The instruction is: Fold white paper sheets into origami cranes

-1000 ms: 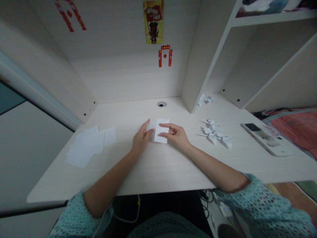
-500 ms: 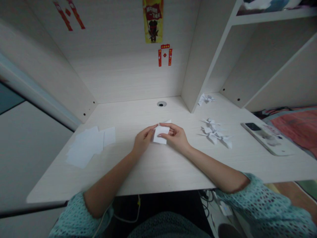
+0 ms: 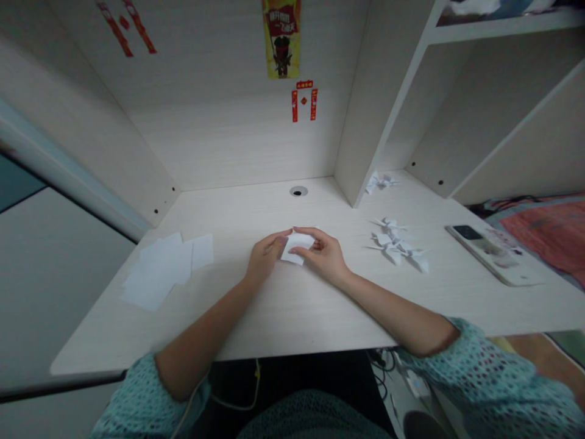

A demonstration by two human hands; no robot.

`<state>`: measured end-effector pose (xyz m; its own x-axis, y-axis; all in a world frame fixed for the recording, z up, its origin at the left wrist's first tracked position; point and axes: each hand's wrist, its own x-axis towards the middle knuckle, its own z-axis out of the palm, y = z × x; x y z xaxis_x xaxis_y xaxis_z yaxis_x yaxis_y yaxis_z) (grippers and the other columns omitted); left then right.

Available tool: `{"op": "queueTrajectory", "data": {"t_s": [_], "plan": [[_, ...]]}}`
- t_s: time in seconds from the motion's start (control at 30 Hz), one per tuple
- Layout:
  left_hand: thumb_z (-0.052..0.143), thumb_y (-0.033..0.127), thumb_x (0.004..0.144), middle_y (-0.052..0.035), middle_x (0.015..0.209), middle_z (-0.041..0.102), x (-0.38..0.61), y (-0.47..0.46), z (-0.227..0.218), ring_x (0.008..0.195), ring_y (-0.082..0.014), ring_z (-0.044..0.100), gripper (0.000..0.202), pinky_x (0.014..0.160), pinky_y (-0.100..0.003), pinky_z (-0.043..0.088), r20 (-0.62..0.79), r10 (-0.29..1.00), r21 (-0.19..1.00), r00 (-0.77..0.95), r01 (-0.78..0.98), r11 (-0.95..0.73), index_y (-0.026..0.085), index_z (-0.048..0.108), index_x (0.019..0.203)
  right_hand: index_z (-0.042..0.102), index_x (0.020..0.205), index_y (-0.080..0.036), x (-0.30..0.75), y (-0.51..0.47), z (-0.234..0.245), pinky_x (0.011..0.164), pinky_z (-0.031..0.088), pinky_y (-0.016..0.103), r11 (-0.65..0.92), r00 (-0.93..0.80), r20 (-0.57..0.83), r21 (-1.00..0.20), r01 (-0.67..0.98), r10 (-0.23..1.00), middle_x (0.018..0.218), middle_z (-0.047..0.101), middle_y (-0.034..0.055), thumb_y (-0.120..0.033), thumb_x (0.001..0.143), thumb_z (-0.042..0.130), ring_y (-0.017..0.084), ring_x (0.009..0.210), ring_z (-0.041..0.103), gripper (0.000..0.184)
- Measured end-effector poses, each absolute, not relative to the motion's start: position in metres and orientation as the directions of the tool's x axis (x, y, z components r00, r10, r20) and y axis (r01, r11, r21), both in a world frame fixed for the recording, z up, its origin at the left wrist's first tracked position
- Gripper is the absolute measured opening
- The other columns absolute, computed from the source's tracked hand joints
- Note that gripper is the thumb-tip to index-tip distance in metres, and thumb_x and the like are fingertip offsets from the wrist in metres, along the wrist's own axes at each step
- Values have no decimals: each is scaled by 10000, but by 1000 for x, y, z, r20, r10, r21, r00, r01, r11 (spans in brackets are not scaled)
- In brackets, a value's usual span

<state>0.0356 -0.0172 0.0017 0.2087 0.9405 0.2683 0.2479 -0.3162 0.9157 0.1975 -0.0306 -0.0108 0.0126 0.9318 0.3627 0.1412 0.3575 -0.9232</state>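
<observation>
A small white sheet of paper [image 3: 292,251] is held between my two hands just over the middle of the desk. My left hand [image 3: 265,256] pinches its left edge, thumb and fingers closed. On the other side, my right hand [image 3: 325,251] grips the paper, its thumb lying across the front and its index finger along the top edge. Both index fingertips meet near the upper corner. Part of the sheet is hidden behind my fingers.
Loose white paper sheets [image 3: 158,268] lie at the left of the desk [image 3: 256,323]. Several folded paper figures [image 3: 393,241] sit to the right, with more [image 3: 381,182] by the upright panel [image 3: 388,97]. A phone [image 3: 496,255] rests near the right edge.
The paper has tilted slightly between my hands, and the corner that stuck up behind my right index finger no longer shows. Both hands have stayed in nearly the same place.
</observation>
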Motion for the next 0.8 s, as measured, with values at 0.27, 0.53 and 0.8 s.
{"op": "queueTrajectory", "data": {"t_s": [0.27,0.53,0.8], "plan": [[618,340,765,-63,1172,616,37,-22,7,1097,-205,550,290,970,-327,400,352,908,866,225,290,-408,225,679,1024,669,1008,-243,199,-31,-6,641,512,286,428,31,446,-874,231,894,1031,681,53,-429,697,679,194,830,637,363],[629,325,749,-27,1060,680,38,-26,9,989,-191,620,289,914,-308,453,285,949,901,132,301,-312,230,682,1017,649,1049,-269,202,-32,-4,670,508,285,468,-65,473,-825,317,879,1030,686,23,-392,743,652,178,831,643,330],[619,342,760,-27,1054,682,37,-25,11,963,-187,635,295,908,-320,470,317,944,903,88,278,-328,228,680,1025,559,1190,-299,203,-35,-1,716,515,304,514,-115,506,-793,327,855,1165,629,27,-375,733,668,177,862,629,476]]}}
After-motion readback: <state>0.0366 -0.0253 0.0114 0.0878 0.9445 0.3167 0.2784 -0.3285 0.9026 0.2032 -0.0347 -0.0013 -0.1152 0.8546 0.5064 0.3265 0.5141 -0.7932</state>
